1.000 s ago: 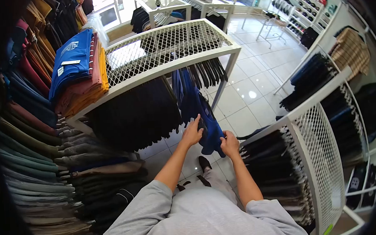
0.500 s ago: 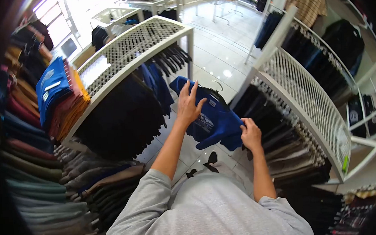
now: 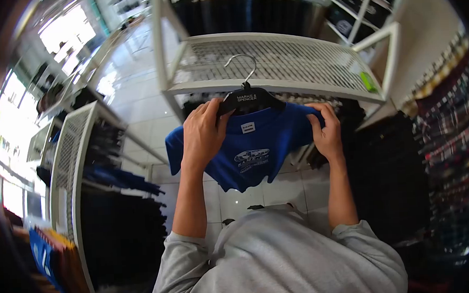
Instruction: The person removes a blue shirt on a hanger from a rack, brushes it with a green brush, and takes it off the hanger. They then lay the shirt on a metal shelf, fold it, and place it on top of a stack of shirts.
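A blue T-shirt [image 3: 229, 149] with a pale chest print hangs on a black hanger [image 3: 264, 100] in front of me. White lettering marks the middle of the hanger, and its metal hook points up. My left hand [image 3: 201, 133] is closed round the hanger's left arm at the neckline, thumb toward the collar. With thumb and fingers, my right hand [image 3: 327, 130] pinches the shirt at its right shoulder. The hanger's right end is hidden inside the fabric.
Beyond the shirt stands a white mesh-topped rack [image 3: 272, 57], a bright green item [image 3: 368, 82] on its corner. Dark garments fill another white rack [image 3: 78, 197] at left, beside folded shirts [image 3: 52, 257]. Plaid shirts [image 3: 452, 151] hang at far right. Tiled floor [image 3: 137, 117] runs between racks.
My view has swung to the right, toward the other mesh rack. My left hand has gone from spread fingers over the shirt to gripping the hanger. The shirt now faces me more squarely.
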The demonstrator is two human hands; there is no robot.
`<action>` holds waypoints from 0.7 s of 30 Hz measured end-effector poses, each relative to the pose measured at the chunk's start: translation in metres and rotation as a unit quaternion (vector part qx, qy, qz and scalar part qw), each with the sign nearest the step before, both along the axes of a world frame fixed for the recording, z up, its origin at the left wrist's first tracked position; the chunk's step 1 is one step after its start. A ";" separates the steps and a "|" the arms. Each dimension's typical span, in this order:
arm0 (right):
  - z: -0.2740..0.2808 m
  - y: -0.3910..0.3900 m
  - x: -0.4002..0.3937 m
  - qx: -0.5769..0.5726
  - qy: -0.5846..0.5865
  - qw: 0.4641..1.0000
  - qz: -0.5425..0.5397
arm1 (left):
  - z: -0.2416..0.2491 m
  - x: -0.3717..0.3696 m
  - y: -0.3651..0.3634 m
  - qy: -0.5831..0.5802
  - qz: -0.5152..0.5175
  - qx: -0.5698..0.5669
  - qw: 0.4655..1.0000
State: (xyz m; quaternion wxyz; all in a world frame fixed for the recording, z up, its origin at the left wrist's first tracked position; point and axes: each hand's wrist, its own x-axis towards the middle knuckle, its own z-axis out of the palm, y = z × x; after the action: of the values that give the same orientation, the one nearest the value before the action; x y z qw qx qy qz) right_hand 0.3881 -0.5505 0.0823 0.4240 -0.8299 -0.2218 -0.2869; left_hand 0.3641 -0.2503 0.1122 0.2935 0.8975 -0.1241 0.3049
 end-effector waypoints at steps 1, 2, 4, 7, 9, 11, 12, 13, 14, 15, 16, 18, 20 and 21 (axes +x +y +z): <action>-0.005 -0.019 0.002 0.016 -0.023 0.999 -0.017 | 0.004 0.004 -0.024 0.001 -0.024 0.000 1.000; -0.012 -0.037 0.007 0.028 -0.030 0.999 -0.028 | 0.007 0.009 -0.050 -0.026 -0.045 -0.016 0.999; -0.021 -0.071 0.014 0.031 -0.040 0.998 -0.042 | 0.004 0.024 -0.100 -0.035 -0.076 -0.063 0.994; -0.024 -0.128 0.029 0.009 -0.036 0.998 -0.060 | 0.008 0.043 -0.160 0.030 -0.073 -0.068 0.995; -0.023 -0.162 0.040 0.006 -0.001 0.999 -0.032 | 0.006 0.059 -0.193 0.036 -0.078 -0.065 0.994; -0.025 -0.193 0.052 0.009 0.011 0.999 -0.039 | 0.005 0.071 -0.221 0.082 -0.056 -0.045 0.994; -0.022 -0.205 0.058 -0.004 0.015 0.999 -0.030 | 0.004 0.076 -0.232 0.079 -0.061 -0.046 0.994; -0.019 -0.219 0.065 -0.017 0.018 0.999 -0.021 | 0.004 0.080 -0.244 0.080 -0.048 -0.051 0.994; -0.019 -0.233 0.075 0.014 0.023 1.000 0.001 | 0.005 0.085 -0.255 0.081 -0.033 -0.057 0.994; -0.015 -0.244 0.085 0.011 0.018 1.000 0.002 | 0.006 0.089 -0.263 0.076 -0.033 -0.060 0.995; -0.011 -0.254 0.096 0.043 0.056 0.997 -0.013 | 0.005 0.092 -0.272 0.086 -0.026 -0.056 0.994; -0.023 -0.280 0.135 0.109 0.117 0.987 -0.030 | 0.005 0.097 -0.286 0.098 -0.018 -0.053 0.994; -0.036 -0.305 0.181 0.035 0.081 0.992 -0.093 | 0.007 0.102 -0.297 0.110 -0.002 -0.046 0.993; -0.046 -0.314 0.195 -0.032 0.047 0.985 -0.162 | 0.006 0.101 -0.302 0.126 0.006 -0.030 0.992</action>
State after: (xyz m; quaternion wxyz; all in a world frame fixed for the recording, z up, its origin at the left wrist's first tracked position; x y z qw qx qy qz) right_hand 0.5835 -0.8645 0.0366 0.3555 -0.8803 -0.0737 -0.3054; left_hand 0.4655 -0.5524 0.1184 0.3321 0.9200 -0.0717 0.1951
